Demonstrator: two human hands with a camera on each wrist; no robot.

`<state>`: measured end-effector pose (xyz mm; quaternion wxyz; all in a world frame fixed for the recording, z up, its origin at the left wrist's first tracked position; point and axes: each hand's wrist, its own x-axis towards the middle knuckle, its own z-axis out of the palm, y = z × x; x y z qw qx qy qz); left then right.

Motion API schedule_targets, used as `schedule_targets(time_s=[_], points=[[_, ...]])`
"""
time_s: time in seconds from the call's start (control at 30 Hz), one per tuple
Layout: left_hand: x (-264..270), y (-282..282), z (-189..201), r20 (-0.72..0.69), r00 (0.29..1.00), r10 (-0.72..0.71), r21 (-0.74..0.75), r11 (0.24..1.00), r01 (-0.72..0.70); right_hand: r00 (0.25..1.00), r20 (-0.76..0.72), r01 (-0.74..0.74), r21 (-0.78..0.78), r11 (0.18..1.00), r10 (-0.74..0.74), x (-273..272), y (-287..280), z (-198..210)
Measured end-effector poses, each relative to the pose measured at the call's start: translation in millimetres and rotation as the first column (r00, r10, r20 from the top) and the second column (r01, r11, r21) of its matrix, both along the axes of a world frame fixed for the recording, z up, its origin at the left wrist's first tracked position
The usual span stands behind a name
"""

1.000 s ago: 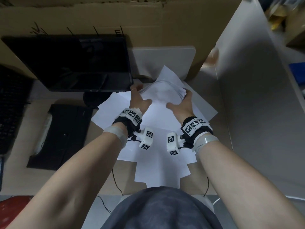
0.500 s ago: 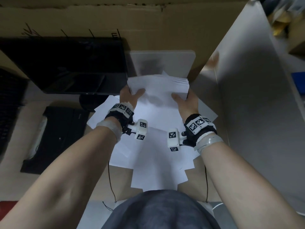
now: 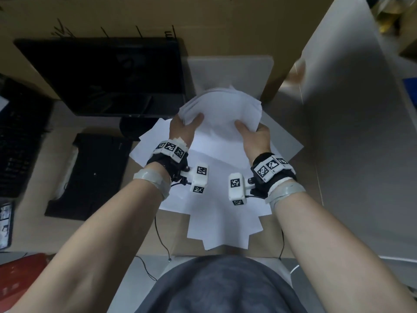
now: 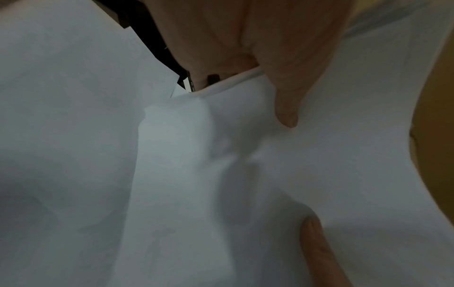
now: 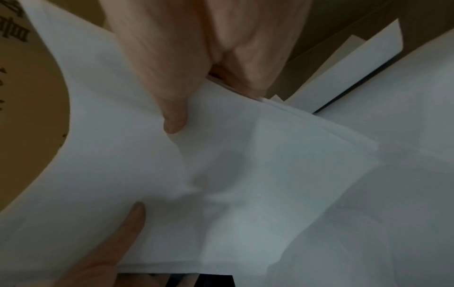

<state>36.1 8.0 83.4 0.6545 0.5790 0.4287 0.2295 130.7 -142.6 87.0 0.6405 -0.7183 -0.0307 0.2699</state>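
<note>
Dead centre of the frame, both hands are busy. The left hand (image 3: 182, 129) and right hand (image 3: 257, 138) each clamp a side of the paper bundle (image 3: 223, 107), thumbs on top, fingers curled underneath. The bundle is held above the loose sheets (image 3: 221, 211) fanned across the lower middle.

Here's the worry: the bundle bows between the two grips and its edges are ragged, not squared. I'd say a sheet could slide out of the far end if either thumb lets up. The wrist views show the top sheet puckering between the thumbs, so squeezing inward any harder would likely crease it. The loose sheets also reach right to the near edge of the desk (image 3: 174, 233), where a brushing forearm could sweep them off.

Now the surroundings. On the brown desk top sits a black tray (image 3: 94, 175) at left centre, with a dark keyboard (image 3: 20, 143) at the left edge. Further back, a black monitor (image 3: 101, 75) fills the upper left. A pale board (image 3: 230, 71) stands just behind the bundle, cardboard (image 3: 203, 23) runs across the top, and a white partition (image 3: 349, 132) comes down the right.
</note>
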Motion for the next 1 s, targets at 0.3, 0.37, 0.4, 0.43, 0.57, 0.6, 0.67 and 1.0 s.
schedule_targets(time_s=[0.3,0.37,0.4,0.43,0.57,0.6,0.67,1.0], points=[[-16,-34,-3,0.089,0.989,0.116,0.006,0.993,-0.117,0.976,0.086,0.184,0.165,0.969,-0.2,-26,-12,9],[-29,-40,-27,-0.076,0.992,0.101,0.013,0.995,-0.101,0.984,0.001,0.175,0.08,0.981,-0.176,-36,-19,-15],[-35,-40,-37,-0.17,0.982,0.079,0.007,0.997,-0.079,0.983,-0.049,0.177,0.021,0.984,-0.176,-40,-22,-28],[-40,-39,-45,-0.246,0.968,0.05,-0.009,0.998,-0.054,0.979,-0.09,0.182,-0.038,0.983,-0.184,-42,-25,-38],[-44,-35,-56,-0.325,0.946,0.006,-0.033,0.999,-0.018,0.972,-0.158,0.154,-0.125,0.98,-0.173,-42,-28,-52],[-41,-36,-54,-0.308,0.951,0.027,-0.043,0.998,-0.042,0.97,-0.157,0.164,-0.131,0.978,-0.184,-41,-25,-52],[-34,-36,-44,-0.26,0.961,0.095,-0.075,0.99,-0.119,0.964,-0.147,0.204,-0.114,0.972,-0.22,-39,-19,-44],[-49,-24,-64,-0.29,0.955,0.07,-0.002,0.997,-0.074,0.976,-0.139,0.159,-0.087,0.983,-0.171,-46,-15,-50]])
